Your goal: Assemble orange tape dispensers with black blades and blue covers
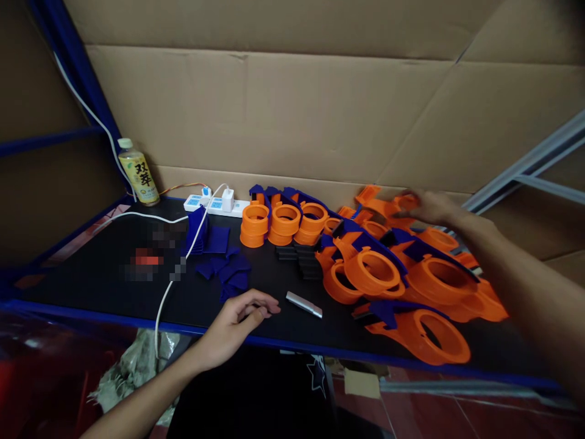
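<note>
My left hand (244, 320) hovers over the front of the black table with loosely bent fingers and nothing held. Just right of it lies a small silver bar-shaped tool (304, 304). At the back right, my right hand (425, 207) has its fingers closed round the end of an orange tape dispenser (377, 204); its fingertips are partly hidden. In front of that hand, several orange tape dispensers with blue parts lie heaped, one large dispenser (439, 335) nearest the front edge. Stacked orange rings (255, 224) with blue pieces stand in a row at the back.
Loose blue plastic pieces (231, 268) and a stack of blue plates (196, 231) lie left of centre. Black strips (308, 261) sit beside the heap. A white power strip (237, 209), a trailing white cable (164, 299) and a drink bottle (139, 174) are at the back left.
</note>
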`<state>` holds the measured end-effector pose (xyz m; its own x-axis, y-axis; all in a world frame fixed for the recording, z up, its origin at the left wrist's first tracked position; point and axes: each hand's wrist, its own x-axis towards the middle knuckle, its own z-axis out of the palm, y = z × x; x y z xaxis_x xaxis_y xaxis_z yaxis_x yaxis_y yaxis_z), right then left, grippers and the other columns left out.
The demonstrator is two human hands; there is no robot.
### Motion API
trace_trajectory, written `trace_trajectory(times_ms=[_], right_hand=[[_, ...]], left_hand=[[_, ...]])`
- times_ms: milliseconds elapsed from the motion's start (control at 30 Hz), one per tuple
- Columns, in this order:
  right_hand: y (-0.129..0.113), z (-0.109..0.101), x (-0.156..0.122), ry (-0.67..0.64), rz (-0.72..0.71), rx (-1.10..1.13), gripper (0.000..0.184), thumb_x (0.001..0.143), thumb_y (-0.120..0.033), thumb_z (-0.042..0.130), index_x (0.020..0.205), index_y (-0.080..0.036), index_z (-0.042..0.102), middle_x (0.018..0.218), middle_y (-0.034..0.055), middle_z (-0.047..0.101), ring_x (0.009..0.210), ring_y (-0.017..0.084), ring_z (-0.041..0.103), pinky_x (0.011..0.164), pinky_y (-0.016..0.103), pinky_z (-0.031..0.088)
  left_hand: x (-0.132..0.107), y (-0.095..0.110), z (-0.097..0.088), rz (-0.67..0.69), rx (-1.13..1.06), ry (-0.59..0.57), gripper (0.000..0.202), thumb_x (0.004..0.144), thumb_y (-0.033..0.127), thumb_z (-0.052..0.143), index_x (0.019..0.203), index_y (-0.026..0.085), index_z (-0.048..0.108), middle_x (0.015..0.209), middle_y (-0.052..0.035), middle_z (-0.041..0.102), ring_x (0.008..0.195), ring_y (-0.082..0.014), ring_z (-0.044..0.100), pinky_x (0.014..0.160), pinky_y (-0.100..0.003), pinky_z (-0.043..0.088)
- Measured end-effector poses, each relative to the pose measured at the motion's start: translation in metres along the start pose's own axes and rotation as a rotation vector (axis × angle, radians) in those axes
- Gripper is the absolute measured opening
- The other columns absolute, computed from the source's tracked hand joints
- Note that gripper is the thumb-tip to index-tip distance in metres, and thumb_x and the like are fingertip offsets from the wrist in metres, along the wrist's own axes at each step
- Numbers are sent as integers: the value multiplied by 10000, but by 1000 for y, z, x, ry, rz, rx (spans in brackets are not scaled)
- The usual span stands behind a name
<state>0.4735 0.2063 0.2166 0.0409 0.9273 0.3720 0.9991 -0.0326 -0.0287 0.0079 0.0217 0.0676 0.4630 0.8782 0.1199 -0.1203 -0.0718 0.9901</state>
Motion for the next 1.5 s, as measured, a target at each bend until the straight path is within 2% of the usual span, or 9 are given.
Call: trace_trajectory(times_ms=[133, 267, 433, 567, 667, 733, 867, 1100, 1500], right_hand=[[-19, -32, -12, 42, 4, 5, 635, 883, -515, 640, 1305, -41, 622, 1227, 256, 668, 990, 226, 624, 816, 352, 407], [-87, -57, -63, 165, -24, 268, 634, 872, -573, 647, 1333, -140, 611, 1219, 168, 696, 979, 214, 653, 826, 320, 463], [-203, -49, -177, -114, -308, 436, 505, 829, -573, 688, 1212, -244, 658, 1195, 89, 720, 992, 291, 696, 871, 440, 537], [-255, -18, -236, -317, -390, 672, 426, 847, -495, 711, 1206, -285, 622, 1139, 47, 736, 983, 267, 718, 851, 417, 583], [-260, 4, -243, -400, -394, 772, 393, 938, -475, 619, 1293, -310, 586, 1183, 30, 722, 1016, 233, 711, 870, 384, 582], [-252, 15, -239, -329, -354, 752, 363, 1002, -443, 521, 1328, -297, 580, 1204, 39, 714, 1033, 218, 700, 886, 372, 571], [-232, 35, -234, -138, -338, 408, 333, 995, -353, 546, 1280, -214, 648, 1265, 89, 690, 1178, 292, 619, 963, 455, 520], [-224, 59, -248, -107, -460, 109, 388, 895, -30, 572, 1238, -177, 678, 1140, 86, 722, 1011, 256, 635, 851, 386, 511], [-226, 68, -254, 98, -444, 97, 179, 998, -183, 526, 1024, -148, 699, 852, 78, 702, 796, 230, 617, 721, 347, 418]], left_hand=[[1, -4, -1, 9, -67, -4, 284, 949, 393, 623, 1148, 212, 712, 1128, -104, 742, 1056, -250, 686, 956, -394, 526], [3, -8, -2, 59, -198, -9, 370, 936, 365, 643, 1276, 217, 652, 1204, -132, 715, 1152, -290, 652, 990, -456, 523], [3, -13, 0, 177, -343, 80, 575, 901, 403, 684, 1435, 267, 522, 1456, -145, 573, 1358, -335, 515, 1090, -513, 444], [0, -10, 3, 178, -461, 195, 554, 908, 461, 660, 1400, 236, 544, 1530, -152, 499, 1346, -353, 535, 1104, -508, 438], [1, -4, 5, 109, -542, 261, 475, 941, 441, 621, 1368, 246, 547, 1512, -140, 521, 1235, -344, 635, 1010, -492, 526], [2, -1, 4, 81, -570, 325, 429, 948, 429, 616, 1323, 227, 566, 1452, -141, 578, 1168, -329, 680, 962, -459, 560], [6, 2, 2, 43, -596, 390, 382, 949, 413, 620, 1269, 208, 580, 1391, -140, 627, 1101, -318, 715, 892, -420, 596], [8, 3, 2, 23, -560, 356, 390, 935, 400, 641, 1270, 210, 580, 1445, -143, 584, 1029, -297, 742, 807, -369, 621], [9, 2, -1, -11, -495, 286, 461, 926, 433, 645, 1324, 223, 545, 1430, -151, 585, 932, -286, 767, 673, -317, 627]])
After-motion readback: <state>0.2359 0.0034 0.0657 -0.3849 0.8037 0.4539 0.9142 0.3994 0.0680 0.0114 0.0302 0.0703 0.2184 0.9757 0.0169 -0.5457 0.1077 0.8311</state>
